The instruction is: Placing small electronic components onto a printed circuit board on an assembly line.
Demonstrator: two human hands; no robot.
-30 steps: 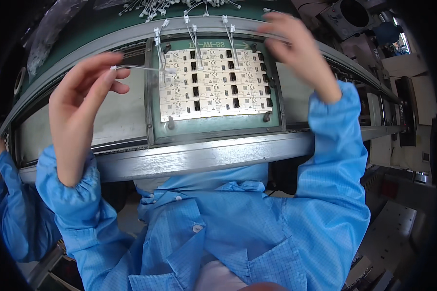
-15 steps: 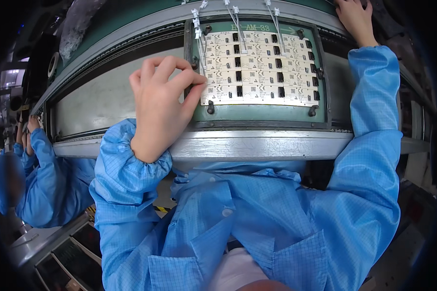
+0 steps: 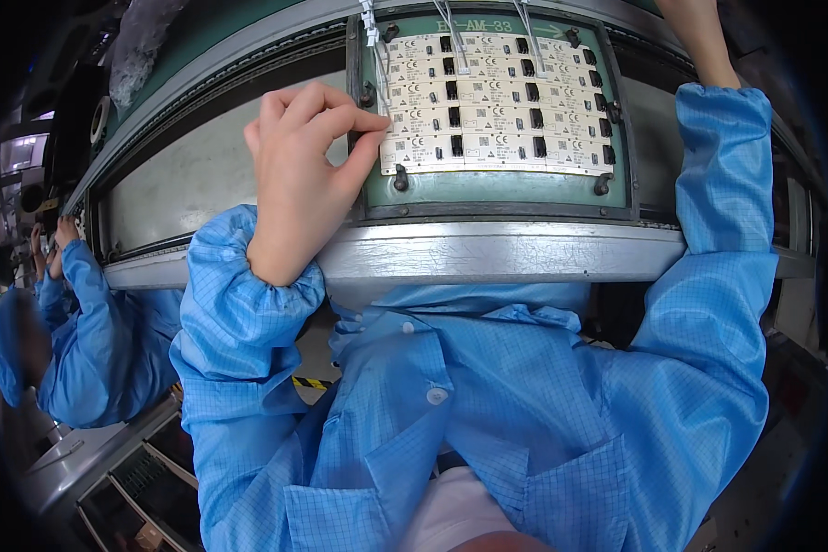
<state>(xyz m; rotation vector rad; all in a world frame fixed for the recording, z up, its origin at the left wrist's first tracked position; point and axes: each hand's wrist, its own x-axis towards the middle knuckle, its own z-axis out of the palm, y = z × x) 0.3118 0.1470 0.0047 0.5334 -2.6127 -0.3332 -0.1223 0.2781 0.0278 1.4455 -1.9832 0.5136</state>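
My left hand (image 3: 308, 152) is at the left edge of a panel of white circuit boards (image 3: 497, 97), with thumb and forefinger pinched together. A thin wire lead (image 3: 383, 78) with a white connector runs down to those fingertips, and its end is hidden by them. The panel has rows of small black components and lies in a green fixture (image 3: 506, 190) with black clips. Two more wire leads (image 3: 456, 46) lie over its upper part. My right hand (image 3: 692, 23) reaches beyond the upper right edge of the picture, so its fingers are out of sight.
A metal rail (image 3: 497, 253) runs along the near side of the conveyor. To the left is a grey plate (image 3: 184, 175) between the tracks. Clear plastic wrap (image 3: 147, 46) lies at the upper left. Another person in blue (image 3: 101, 359) works at far left.
The fixture sits slightly higher in the picture. My right hand has gone further up, its fingers now out of frame. My left hand keeps its pinch at the panel's left edge.
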